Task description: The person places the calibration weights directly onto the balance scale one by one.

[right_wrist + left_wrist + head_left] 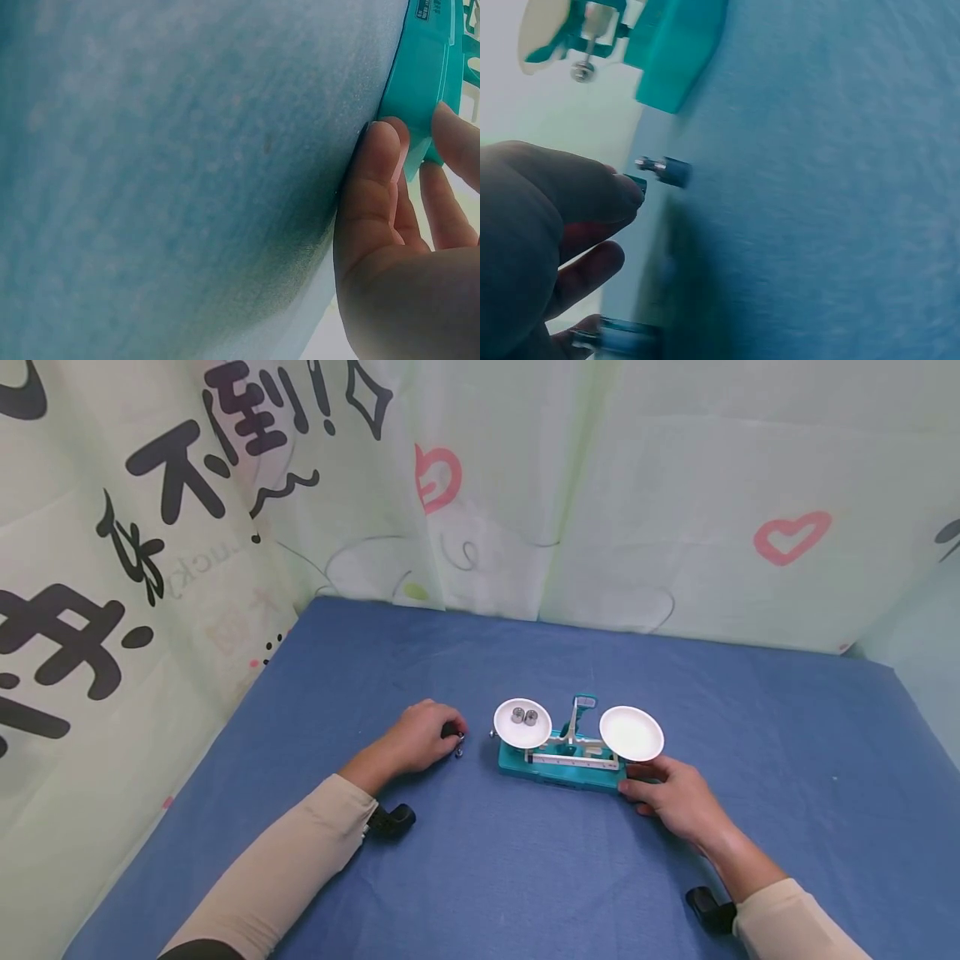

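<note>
A teal balance scale stands on the blue table, with two small metal weights in its left white pan. The right pan holds nothing. My right hand grips the right end of the base, thumb in front and fingers around the corner. Left of the scale, my left hand pinches a small dark piece, mostly hidden, between thumb and finger. Just beyond those fingertips is a knobbed metal weight in the left wrist view. Another weight shows by the lower fingers.
A blue cloth covers the table. Pale printed curtains hang behind it and along its left side. Black wrist camera mounts stick out near both wrists.
</note>
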